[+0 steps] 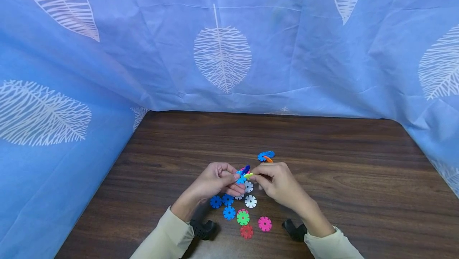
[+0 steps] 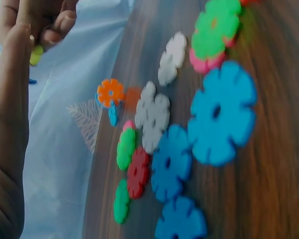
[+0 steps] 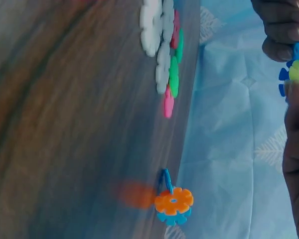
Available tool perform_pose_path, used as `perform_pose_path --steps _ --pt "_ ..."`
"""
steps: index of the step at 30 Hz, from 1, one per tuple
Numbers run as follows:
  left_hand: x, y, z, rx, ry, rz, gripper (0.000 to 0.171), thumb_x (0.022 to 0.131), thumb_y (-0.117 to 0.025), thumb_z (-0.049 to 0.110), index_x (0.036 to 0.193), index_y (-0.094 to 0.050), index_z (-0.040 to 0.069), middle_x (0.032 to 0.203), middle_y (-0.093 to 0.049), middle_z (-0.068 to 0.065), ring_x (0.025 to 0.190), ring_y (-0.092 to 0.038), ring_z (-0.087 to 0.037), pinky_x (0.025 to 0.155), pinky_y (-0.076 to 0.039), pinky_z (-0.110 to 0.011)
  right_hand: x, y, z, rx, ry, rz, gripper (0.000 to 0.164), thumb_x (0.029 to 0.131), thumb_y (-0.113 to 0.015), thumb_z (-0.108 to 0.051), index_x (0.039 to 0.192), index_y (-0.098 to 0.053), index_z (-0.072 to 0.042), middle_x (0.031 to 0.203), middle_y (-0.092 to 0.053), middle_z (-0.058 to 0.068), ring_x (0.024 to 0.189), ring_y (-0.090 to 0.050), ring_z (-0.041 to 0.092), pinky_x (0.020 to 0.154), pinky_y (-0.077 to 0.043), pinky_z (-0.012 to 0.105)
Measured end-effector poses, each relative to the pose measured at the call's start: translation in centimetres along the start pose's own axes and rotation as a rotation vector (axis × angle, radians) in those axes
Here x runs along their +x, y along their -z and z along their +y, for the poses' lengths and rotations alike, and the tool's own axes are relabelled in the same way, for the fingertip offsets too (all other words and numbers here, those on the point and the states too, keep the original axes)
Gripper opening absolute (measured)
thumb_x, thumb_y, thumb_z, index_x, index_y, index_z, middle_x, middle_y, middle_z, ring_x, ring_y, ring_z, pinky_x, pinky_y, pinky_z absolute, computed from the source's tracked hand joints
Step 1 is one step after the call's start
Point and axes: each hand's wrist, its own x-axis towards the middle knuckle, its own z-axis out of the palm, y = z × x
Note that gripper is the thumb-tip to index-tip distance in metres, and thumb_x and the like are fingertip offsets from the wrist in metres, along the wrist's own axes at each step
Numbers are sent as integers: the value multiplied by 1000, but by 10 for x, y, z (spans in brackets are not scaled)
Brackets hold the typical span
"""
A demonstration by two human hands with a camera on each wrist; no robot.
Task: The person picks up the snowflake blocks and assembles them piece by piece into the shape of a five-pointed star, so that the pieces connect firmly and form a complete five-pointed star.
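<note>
Above the table my left hand pinches a small cluster of notched plastic flower discs, with a light blue disc, a dark blue disc and a bit of pink showing. From the other side my right hand pinches a yellow-green disc against that cluster. In the right wrist view the yellow-green disc sits between the fingers, touching the blue pieces. How far its slot fits into them cannot be seen. The fingers partly cover the cluster.
Loose discs lie below the hands: blue, white, green, red and pink. Behind the right hand lies a joined blue-and-orange piece. Black wrist mounts hang at both wrists. A blue leaf-print cloth surrounds the table.
</note>
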Motion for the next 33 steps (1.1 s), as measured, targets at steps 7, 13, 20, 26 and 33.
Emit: perform_pose_path --steps 7,13,20,26,33 --pt "3 -10 -1 -90 13 46 8 104 -56 -3 106 -56 -10 96 -73 -32 79 -77 -24 77 -63 -40 1 0 -2 -20 22 13 18 88 -73 14 87 -76 -5 75 -66 -7 57 -56 1 47 -50 20" --pt "3 -12 -1 -11 -6 103 13 104 -59 0 109 -55 -10 97 -73 -31 81 -77 -31 75 -63 -42 0 2 -9 -28 -58 -84 13 94 -69 9 95 -69 -4 72 -62 -9 58 -62 6 49 -52 21" --pt "-3 -2 -4 295 -85 148 25 102 -67 12 117 -64 -8 95 -76 -24 81 -77 -29 73 -64 -39 -3 15 -4 -58 -121 -189 14 97 -63 10 95 -60 -3 76 -67 3 62 -68 13 53 -56 21" --pt "-23 17 6 938 -72 296 29 84 -88 16 105 -73 1 87 -69 -3 75 -63 -15 69 -57 -35 -12 55 15 -257 -357 -192 19 97 -60 10 89 -54 -6 69 -57 0 58 -63 11 48 -50 24" --pt "-29 12 7 1183 167 162 40 69 -98 9 94 -67 6 82 -60 -3 72 -52 -19 65 -51 -38 -20 70 31 -495 -510 -135 21 96 -64 6 83 -54 -7 64 -51 0 52 -46 12 44 -36 26"
